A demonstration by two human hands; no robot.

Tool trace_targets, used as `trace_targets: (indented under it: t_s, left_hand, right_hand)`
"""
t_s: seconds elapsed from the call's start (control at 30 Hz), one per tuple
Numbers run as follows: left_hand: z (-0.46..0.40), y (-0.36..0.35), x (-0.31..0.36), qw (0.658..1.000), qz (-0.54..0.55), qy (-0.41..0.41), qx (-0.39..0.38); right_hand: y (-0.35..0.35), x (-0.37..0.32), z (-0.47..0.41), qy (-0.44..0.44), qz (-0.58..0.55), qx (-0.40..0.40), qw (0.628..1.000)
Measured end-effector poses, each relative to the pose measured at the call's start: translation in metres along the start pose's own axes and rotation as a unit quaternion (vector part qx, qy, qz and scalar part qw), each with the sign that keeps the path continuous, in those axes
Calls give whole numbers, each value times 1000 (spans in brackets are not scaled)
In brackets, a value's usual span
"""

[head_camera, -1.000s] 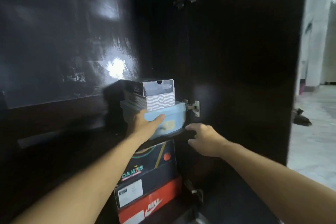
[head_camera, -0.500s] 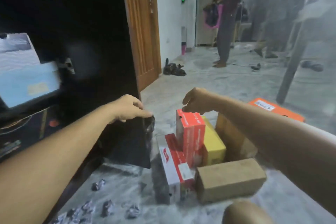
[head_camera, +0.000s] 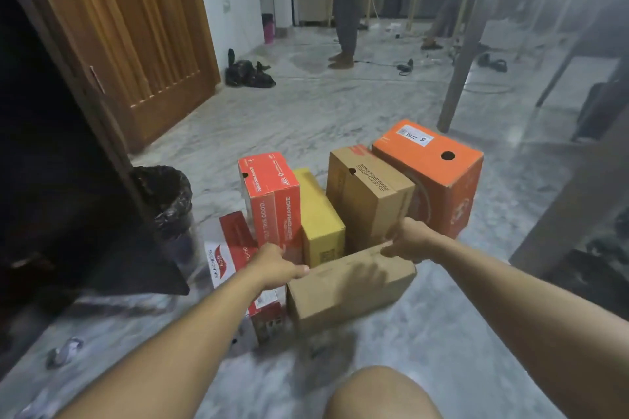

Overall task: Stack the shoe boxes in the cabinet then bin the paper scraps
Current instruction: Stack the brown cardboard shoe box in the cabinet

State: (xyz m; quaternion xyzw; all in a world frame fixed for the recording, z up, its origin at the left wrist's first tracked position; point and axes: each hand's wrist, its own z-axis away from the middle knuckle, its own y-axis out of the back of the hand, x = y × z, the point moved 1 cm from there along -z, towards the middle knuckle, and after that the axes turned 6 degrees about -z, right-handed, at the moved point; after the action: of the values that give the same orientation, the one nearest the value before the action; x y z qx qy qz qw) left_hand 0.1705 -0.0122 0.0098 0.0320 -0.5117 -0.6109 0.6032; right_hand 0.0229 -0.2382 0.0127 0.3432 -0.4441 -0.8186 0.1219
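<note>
Several shoe boxes stand grouped on the marble floor. Nearest lies a plain brown box (head_camera: pixel 350 292). My left hand (head_camera: pixel 275 265) holds its left top corner and my right hand (head_camera: pixel 408 241) holds its right top edge. Behind it stand a red Performance box (head_camera: pixel 272 197), a yellow box (head_camera: pixel 320 218), a brown Skechers box (head_camera: pixel 367 194) and an orange box (head_camera: pixel 435 170). A red-and-white Skechers box (head_camera: pixel 235 258) lies to the left. The dark cabinet (head_camera: pixel 51 180) fills the left edge. A paper scrap (head_camera: pixel 64 352) lies at the lower left.
A bin lined with a black bag (head_camera: pixel 166 201) stands by the cabinet door. A wooden door (head_camera: pixel 136 37) is behind it. A person (head_camera: pixel 347 3) stands at the back. A table leg (head_camera: pixel 466 61) rises at right. My knee (head_camera: pixel 377 395) is at the bottom.
The view swung from the cabinet shelf to the floor. Both hands left the stacked boxes, came down and took hold of the plain brown box.
</note>
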Motion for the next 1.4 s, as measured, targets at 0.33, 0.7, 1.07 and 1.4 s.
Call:
trace_targets:
  t_s: [0.33, 0.7, 1.07, 1.4]
  left_hand:
    - [-46, -76, -33, 983, 157, 84, 52]
    - [-9, -76, -9, 943, 301, 125, 71]
    - [68, -12, 6, 882, 437, 75, 163]
    - [165, 90, -31, 839, 431, -5, 332]
  right_hand:
    - [-42, 54, -46, -59, -103, 31, 992]
    - [-27, 60, -5, -155, -263, 124, 944]
    - [49, 7, 115, -30, -307, 116, 944]
    - [66, -105, 178, 189, -228, 115, 948]
